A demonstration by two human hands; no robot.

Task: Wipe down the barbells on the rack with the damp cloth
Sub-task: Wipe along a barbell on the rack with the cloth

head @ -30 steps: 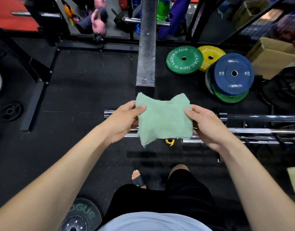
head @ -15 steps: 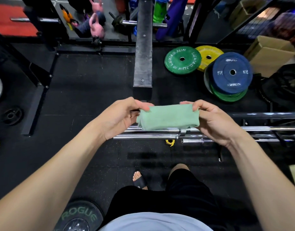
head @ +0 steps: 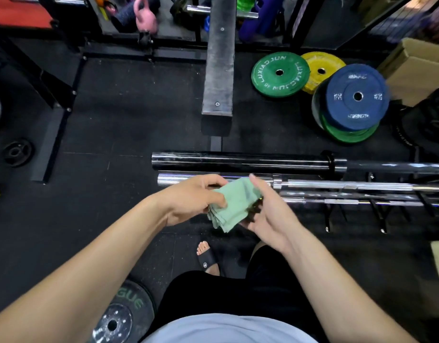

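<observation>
Left hand (head: 193,199) and right hand (head: 265,214): both grasping the folded green cloth (head: 231,206) between them. Barbells (head: 238,162): racked just beyond the hands, untouched. Step: likely cloth preparation. Next: lower the pad onto the nearest bar.

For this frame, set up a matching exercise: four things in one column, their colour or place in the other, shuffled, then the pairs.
Things:
1. cloth
2. top barbell sleeve
3. plate leaning on the stack
4. plate marked LUXIAOJUN

Descriptions:
A. blue, at the right
B. pale green, folded, held in both hands
C. black, the farthest bar on the rack
D. dark green, flat on the floor beside a yellow plate

Pairs: 1-B, 2-C, 3-A, 4-D
</observation>
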